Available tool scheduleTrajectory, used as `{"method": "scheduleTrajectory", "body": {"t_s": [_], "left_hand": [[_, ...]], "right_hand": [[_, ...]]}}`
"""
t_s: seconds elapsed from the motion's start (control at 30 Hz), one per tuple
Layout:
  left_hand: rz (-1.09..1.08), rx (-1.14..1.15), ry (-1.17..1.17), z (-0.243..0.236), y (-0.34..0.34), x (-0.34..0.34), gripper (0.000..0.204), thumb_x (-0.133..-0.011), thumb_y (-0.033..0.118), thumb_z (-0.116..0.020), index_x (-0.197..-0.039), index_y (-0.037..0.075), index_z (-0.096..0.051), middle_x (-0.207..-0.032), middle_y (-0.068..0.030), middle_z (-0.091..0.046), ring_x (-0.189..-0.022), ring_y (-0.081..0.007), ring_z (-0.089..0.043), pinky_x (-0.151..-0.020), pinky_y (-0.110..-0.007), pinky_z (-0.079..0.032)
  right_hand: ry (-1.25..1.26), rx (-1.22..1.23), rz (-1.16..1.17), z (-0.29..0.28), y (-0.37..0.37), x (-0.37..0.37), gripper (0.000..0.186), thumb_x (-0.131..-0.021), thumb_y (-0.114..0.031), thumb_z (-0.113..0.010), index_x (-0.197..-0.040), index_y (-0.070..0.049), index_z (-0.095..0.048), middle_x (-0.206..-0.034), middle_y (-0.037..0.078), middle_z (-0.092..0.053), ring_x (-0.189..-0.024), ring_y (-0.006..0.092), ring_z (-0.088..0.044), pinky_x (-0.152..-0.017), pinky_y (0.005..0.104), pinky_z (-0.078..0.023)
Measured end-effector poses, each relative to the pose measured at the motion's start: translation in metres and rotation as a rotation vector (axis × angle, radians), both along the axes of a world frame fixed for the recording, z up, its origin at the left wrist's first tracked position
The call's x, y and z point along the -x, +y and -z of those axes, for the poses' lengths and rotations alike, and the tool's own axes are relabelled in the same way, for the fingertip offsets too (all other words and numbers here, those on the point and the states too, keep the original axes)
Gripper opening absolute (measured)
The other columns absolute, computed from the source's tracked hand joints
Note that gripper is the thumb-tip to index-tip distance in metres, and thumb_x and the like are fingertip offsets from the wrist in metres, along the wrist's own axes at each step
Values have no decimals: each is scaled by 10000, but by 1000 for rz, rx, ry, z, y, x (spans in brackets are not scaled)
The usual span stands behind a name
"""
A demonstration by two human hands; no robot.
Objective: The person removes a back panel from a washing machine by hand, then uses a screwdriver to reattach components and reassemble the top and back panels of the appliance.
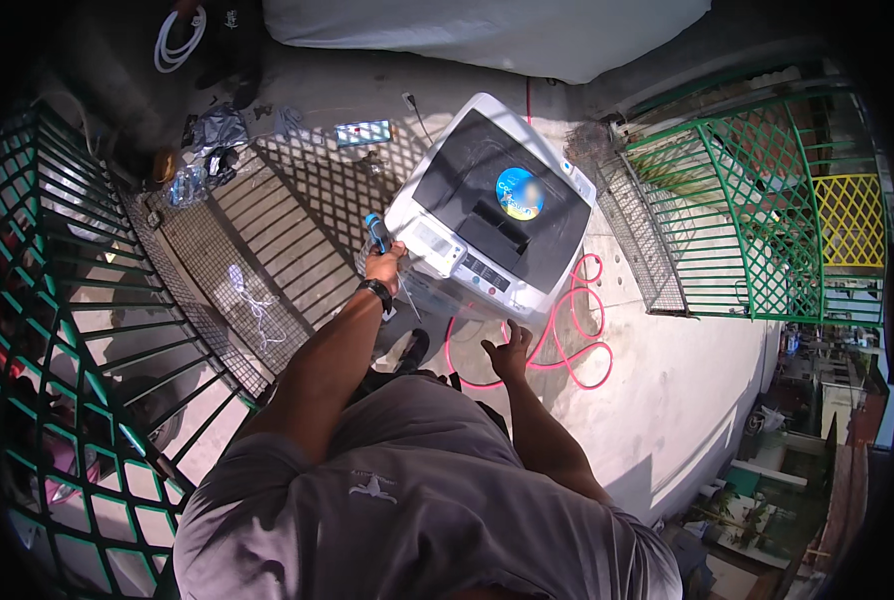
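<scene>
A white top-loading washing machine (557, 290) with a dark lid and a round blue sticker stands tilted across the view in front of me. My left hand (385, 263) is closed around a screwdriver (375, 230) with a blue-and-black handle, beside the machine's front left corner. A thin shaft seems to run down from that hand. Close to the control panel (487, 274), at the front edge near the right corner, is my right hand (509, 355). Its fingers are spread and hold nothing; whether the fingertips touch the casing I cannot tell.
A pink hose (607, 365) lies looped on the floor to the right. Green lattice railings (767, 220) flank both sides. Plastic bags (217, 130), a flat blue box (363, 133) and a white cord (262, 310) lie leftward. Someone at the top left holds a coiled white hose (174, 55).
</scene>
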State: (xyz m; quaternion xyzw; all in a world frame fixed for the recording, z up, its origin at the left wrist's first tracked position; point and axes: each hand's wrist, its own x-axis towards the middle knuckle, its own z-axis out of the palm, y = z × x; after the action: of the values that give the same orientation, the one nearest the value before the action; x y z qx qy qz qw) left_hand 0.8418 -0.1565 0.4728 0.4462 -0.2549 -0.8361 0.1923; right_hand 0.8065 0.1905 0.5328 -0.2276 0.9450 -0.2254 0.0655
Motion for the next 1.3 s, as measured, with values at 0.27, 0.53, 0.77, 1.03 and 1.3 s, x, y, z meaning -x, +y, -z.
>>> {"method": "scheduleTrajectory", "body": {"t_s": [0.27, 0.53, 0.77, 1.03, 1.3], "left_hand": [[77, 37, -47, -7, 3, -1, 127, -930, 112, -684, -1005, 111, -581, -861, 2, -664, -757, -101, -631, -598, -274, -383], [-7, -69, 21, -6, 19, 0, 82, -921, 105, -637, -957, 148, -578, -840, 16, -651, -726, -108, -624, -570, -285, -369], [12, -176, 64, 1, 42, 4, 119, -870, 65, -614, -948, 145, -572, -875, 6, -673, -714, -120, -633, -559, -280, -391], [-86, -170, -7, -7, 33, 2, 191, -892, 62, -625, -1056, 113, -542, -967, -41, -667, -820, -172, -652, -646, -316, -447], [15, 58, -68, -10, 8, -15, 83, -917, 109, -602, -998, 92, -606, -1023, -44, -697, -880, -172, -660, -677, -310, -439]], "right_hand": [[135, -64, -18, 12, 18, -11, 843, -745, -280, -861, -1414, -89, -385, -1324, 234, -353, -1012, 395, -605, -788, 481, -559], [-30, 0, 91, 9, 16, -16, 847, -726, -269, -869, -1400, -74, -394, -1287, 263, -414, -1222, 440, -429, -969, 497, -466], [-70, 24, 143, 4, 16, -20, 826, -749, -239, -853, -1414, -69, -393, -1303, 248, -402, -1180, 423, -477, -927, 460, -507], [-176, 57, 212, -2, 33, -20, 756, -773, -198, -827, -1387, -30, -419, -1299, 248, -435, -1213, 416, -465, -1008, 473, -446], [-327, 147, 109, 2, 38, 14, 560, -830, -194, -732, -1322, -47, -508, -1269, 212, -510, -1051, 363, -630, -852, 439, -547]]}}
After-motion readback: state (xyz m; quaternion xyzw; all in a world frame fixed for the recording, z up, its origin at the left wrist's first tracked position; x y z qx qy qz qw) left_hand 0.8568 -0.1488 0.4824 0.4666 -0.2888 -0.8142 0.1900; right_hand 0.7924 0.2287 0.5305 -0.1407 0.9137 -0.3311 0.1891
